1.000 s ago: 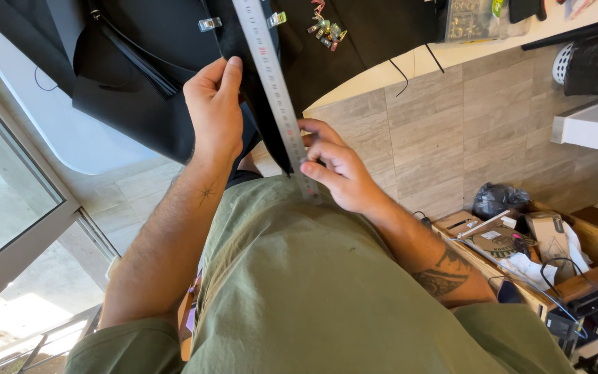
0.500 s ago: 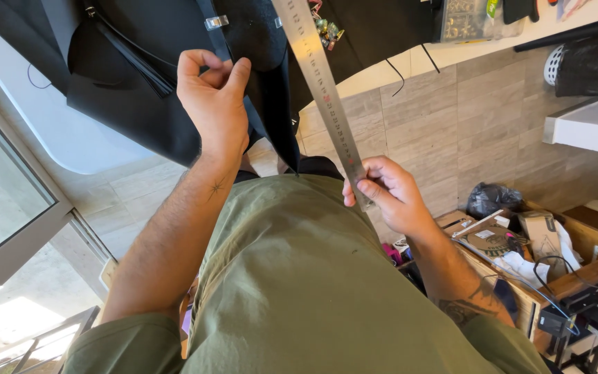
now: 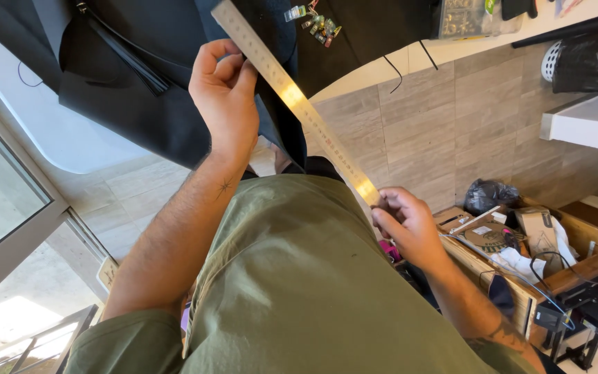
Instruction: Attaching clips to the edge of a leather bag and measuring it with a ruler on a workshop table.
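Note:
My right hand (image 3: 410, 225) pinches the near end of a long steel ruler (image 3: 292, 97), which slants up and left across the black fabric (image 3: 167, 111) on the white table (image 3: 57, 138). My left hand (image 3: 224, 97) grips a fold of that black fabric just left of the ruler, fingers curled. A black strap (image 3: 122, 59) lies on the cloth to the left. My green shirt fills the bottom of the view.
Several small clips (image 3: 313, 21) and a clear box of small parts (image 3: 468, 17) sit at the table's far side. A wooden crate (image 3: 520, 256) of cables and packages and a black bag (image 3: 489, 194) stand on the tiled floor at right. A window lies to the left.
My right hand has drawn the ruler's near end down and right, away from the table, so the ruler slants more. My left hand went from flat on the cloth to gripping it.

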